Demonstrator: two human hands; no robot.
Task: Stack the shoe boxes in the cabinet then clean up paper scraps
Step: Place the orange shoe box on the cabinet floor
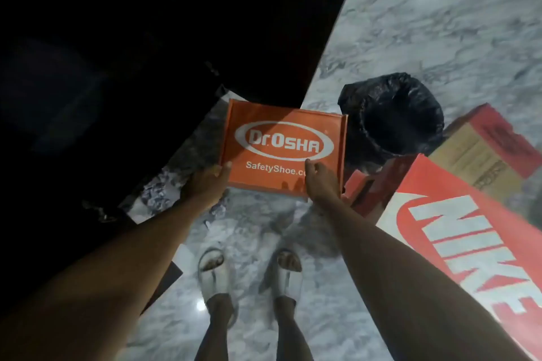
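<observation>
Shoe boxes sit in this scene in several sizes, and the biggest thing beyond the hands is the dark cabinet, a black mass ahead and to the left of them, its inside too dim to read. Beneath everything spreads the grey-white marbled floor. To the right of the right hand lies a large red cardboard box with a white Nike logo, tilted, and past it a red-and-tan cardboard box. Ahead of the right hand stands a round bin lined with a black plastic bag. Between both hands is the orange cardboard Dr.Osha shoe box, held up above the floor, its printed lid facing up, its far edge by the cabinet's corner. The left hand grips the near left corner, thumb on the lid. The right hand grips the near right edge, fingers curled onto the lid. Below the hands, two feet in white slide sandals stand on the floor.
</observation>
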